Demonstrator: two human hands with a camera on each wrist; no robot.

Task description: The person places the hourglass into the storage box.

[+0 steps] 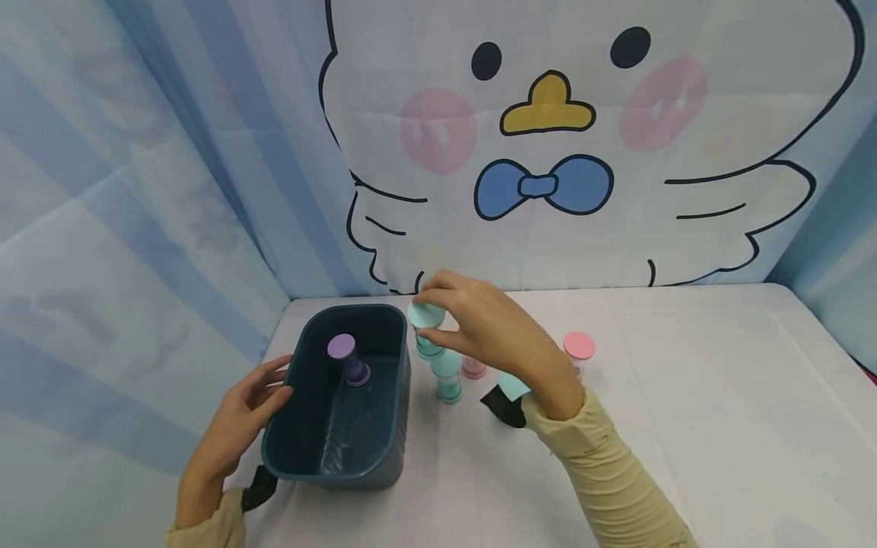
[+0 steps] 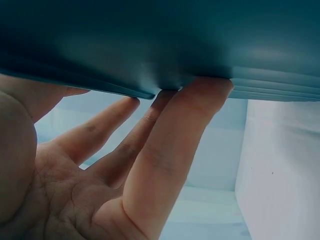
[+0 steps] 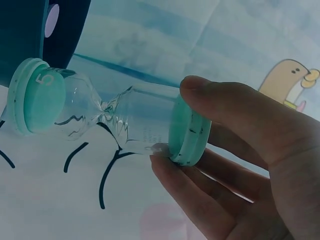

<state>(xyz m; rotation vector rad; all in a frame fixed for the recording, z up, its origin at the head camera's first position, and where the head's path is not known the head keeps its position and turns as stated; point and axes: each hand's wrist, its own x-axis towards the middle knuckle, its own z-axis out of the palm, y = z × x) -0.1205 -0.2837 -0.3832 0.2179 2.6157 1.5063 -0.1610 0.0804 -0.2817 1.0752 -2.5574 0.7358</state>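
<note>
My right hand [image 1: 479,320] pinches the end cap of a mint-green hourglass [image 3: 150,117] between thumb and fingers. Its glass is clear, and the far cap bears a 5. In the head view it stands just right of a dark blue bin [image 1: 404,426]. Inside the bin, a purple hourglass [image 1: 351,361] stands near the far end. My left hand [image 1: 240,415] touches the bin's left side, its fingertips [image 2: 210,92] resting against the wall with fingers fairly straight. Below the held one is another mint-green hourglass [image 1: 448,380].
A pink hourglass [image 1: 473,368] is partly hidden behind my right hand. Another pink hourglass [image 1: 578,347] stands beyond my right forearm, and a mint-green top [image 1: 512,385] shows beside that wrist. A white cloth covers the table [image 1: 719,426]; a printed curtain [image 1: 548,251] hangs behind it.
</note>
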